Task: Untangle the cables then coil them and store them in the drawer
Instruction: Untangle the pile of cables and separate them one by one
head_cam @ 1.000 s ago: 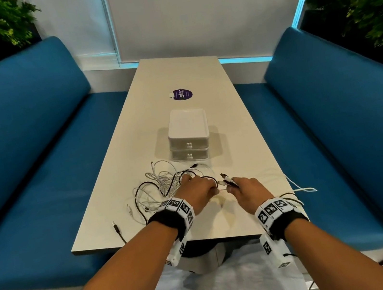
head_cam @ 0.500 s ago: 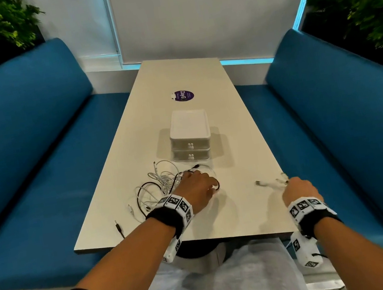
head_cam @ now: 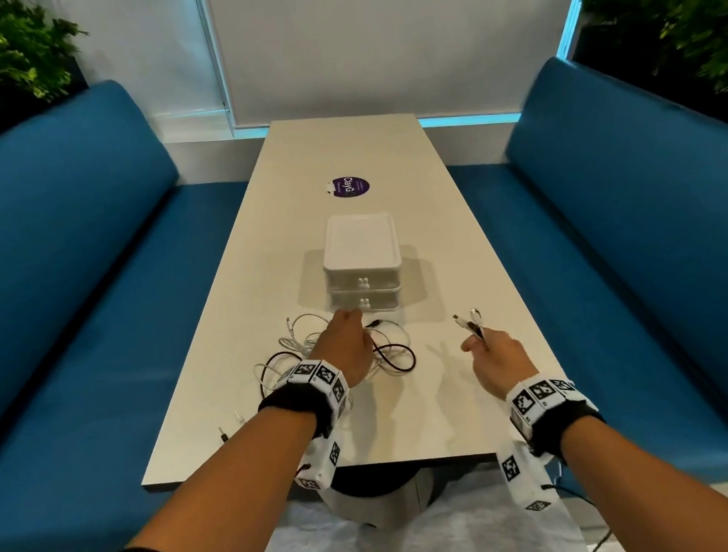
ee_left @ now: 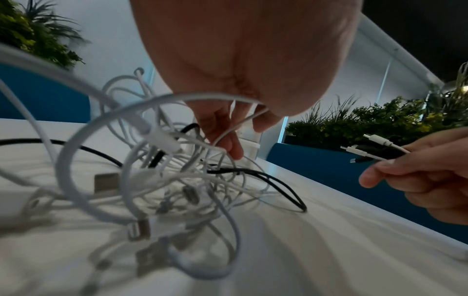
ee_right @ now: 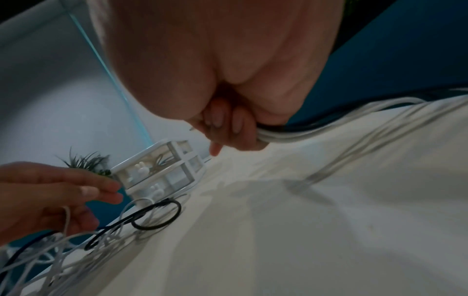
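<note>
A tangle of white and black cables (head_cam: 317,356) (ee_left: 177,180) lies on the table near its front edge. My left hand (head_cam: 352,330) (ee_left: 228,148) hovers over the tangle and pinches a thin white cable out of it. To the right, my right hand (head_cam: 477,343) (ee_right: 228,130) is raised off the table with its fingers curled round a bunch of cable ends (head_cam: 471,323) (ee_left: 375,148), white and black. Those cables (ee_right: 329,124) trail off behind the hand. The white two-drawer box (head_cam: 363,266) (ee_right: 157,176) stands just beyond the tangle, both drawers closed.
The long pale table (head_cam: 423,410) runs away from me between two blue benches (head_cam: 40,281) (head_cam: 657,226). A purple sticker (head_cam: 351,186) lies beyond the box. Two loose plugs (head_cam: 230,425) lie near the table's front left corner. Plants fill both back corners.
My right hand pulled the cable ends away to the table's right side, then came back left and lifted them. My left hand stayed on the tangle and shifted slightly toward the box.
</note>
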